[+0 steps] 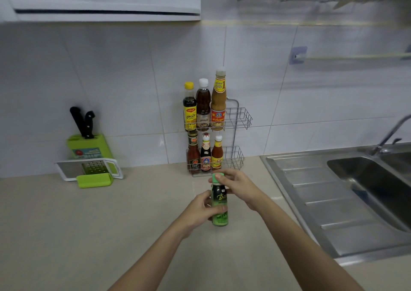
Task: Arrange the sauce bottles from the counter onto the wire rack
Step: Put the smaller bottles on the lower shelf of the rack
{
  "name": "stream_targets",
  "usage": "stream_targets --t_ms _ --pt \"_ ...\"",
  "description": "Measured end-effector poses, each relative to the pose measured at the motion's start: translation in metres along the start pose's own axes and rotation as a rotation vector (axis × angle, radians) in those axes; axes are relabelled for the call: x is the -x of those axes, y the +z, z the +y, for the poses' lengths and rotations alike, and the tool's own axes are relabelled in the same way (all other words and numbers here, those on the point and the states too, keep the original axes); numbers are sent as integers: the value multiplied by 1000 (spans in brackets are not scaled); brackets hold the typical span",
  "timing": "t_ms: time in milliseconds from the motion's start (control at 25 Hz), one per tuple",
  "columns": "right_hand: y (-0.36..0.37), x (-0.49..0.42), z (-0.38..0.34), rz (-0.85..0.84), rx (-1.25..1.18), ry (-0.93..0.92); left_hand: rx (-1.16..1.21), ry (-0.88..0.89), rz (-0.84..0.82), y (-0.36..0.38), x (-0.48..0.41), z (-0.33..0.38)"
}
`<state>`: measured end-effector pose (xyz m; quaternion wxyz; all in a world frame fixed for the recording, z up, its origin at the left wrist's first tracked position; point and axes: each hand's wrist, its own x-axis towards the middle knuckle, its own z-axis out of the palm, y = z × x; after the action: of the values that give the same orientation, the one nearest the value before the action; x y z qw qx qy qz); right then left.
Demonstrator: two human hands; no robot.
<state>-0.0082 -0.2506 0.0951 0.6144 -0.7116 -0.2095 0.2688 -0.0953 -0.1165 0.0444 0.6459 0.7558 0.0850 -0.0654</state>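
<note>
We are holding the green-capped sauce bottle (219, 201) upright over the worktop (111, 224), left hand (200, 210) clamping its body and right hand (235, 186) fingers closing on the cap, with the wire rack (239, 121) and its free right-hand slots lying just ahead.

Six bottles (202, 110) stand in the rack (241, 121) against the wall; knife block (89, 146) left, sink (367, 179) right.

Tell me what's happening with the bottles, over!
Left hand and right hand both grip the green bottle over the counter. Rack: six bottles in, right ends free. Nothing in the way.
</note>
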Motion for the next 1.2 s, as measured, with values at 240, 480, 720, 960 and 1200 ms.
stream_targets --t_ms 240,480,720,960,1200 --pt "10 -10 -13 198 160 -44 92 8 28 6 -4 7" --pt "-10 -11 -29 -49 172 92 169 12 -157 -12 0 10" --pt "3 -22 -26 108 325 -78 130 43 -5 -3 -6 16" --pt "0 -34 -23 154 443 -90 20 4 153 4 -17 14" --pt "-12 -39 -16 176 261 -73 6 39 102 -18 -40 20"
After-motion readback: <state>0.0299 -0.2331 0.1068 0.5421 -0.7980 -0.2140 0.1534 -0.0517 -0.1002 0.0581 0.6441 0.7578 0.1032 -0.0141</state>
